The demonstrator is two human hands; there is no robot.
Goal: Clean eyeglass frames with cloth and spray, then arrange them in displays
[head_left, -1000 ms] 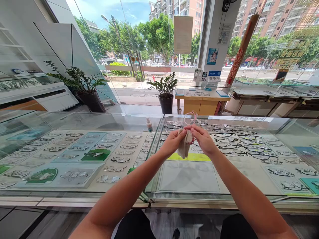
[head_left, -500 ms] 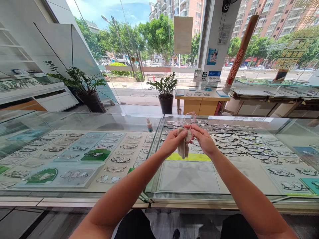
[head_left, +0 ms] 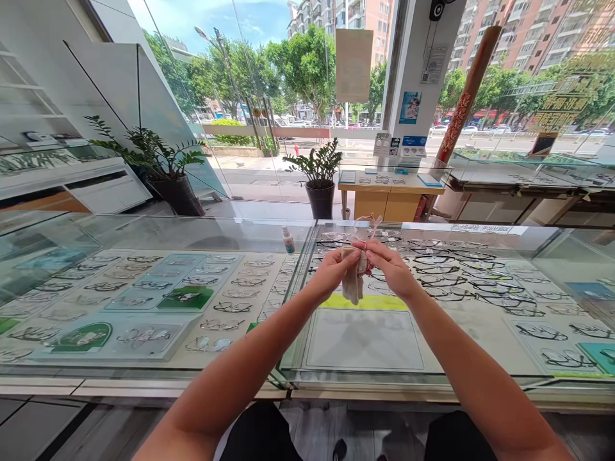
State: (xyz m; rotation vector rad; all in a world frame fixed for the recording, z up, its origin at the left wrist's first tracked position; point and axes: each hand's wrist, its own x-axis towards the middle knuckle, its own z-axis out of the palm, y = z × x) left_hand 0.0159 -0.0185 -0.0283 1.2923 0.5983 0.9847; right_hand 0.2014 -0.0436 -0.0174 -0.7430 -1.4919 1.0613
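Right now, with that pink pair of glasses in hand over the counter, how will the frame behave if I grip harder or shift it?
The pink glasses look thin-rimmed, so probably light and apt to bend under a hard squeeze. The cloth hangs limp from the left hand, so it is floppy and gives no support. The right hand pinches a small part; lenses may be slippery.

Both forearms stretch forward and converge; the left hand [head_left: 333, 274] and right hand [head_left: 393, 269] meet fingertip to fingertip, apparently pinching.

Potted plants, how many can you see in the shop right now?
2. One large potted plant stands on the floor at left, behind the glass counter. A smaller potted plant stands near the middle, beside the wooden table. Others may be hidden.
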